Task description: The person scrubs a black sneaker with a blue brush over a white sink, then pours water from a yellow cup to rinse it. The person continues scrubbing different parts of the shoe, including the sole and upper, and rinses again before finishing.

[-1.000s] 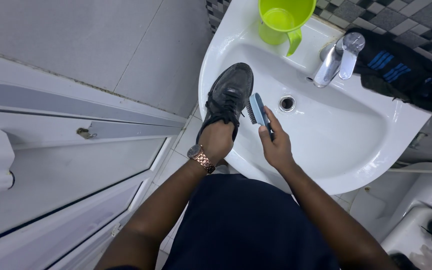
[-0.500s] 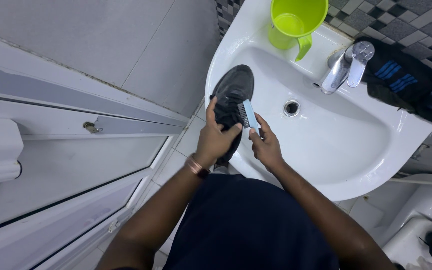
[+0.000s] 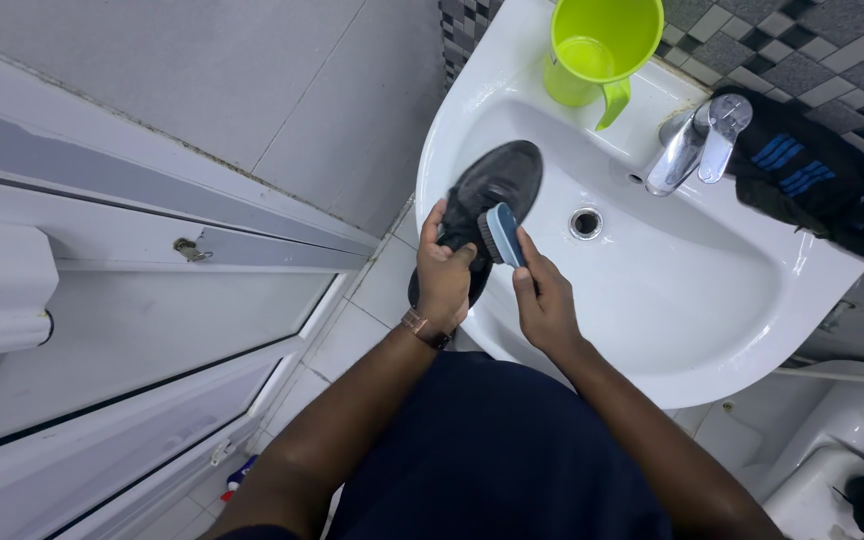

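Observation:
My left hand grips a black shoe around its middle, holding it over the left rim of a white sink with the sole turned up. My right hand holds a blue scrubbing brush with its bristles pressed against the side of the shoe. A bracelet watch sits on my left wrist.
A lime-green jug stands on the sink's back rim beside a chrome tap. A dark cloth with blue stripes lies on the right rim. The drain is open. A white door stands to the left, a white fixture at lower right.
My left hand turned the shoe from upper-side up to sole up and shifted its grip to the middle. The brush moved from beside the shoe onto its side.

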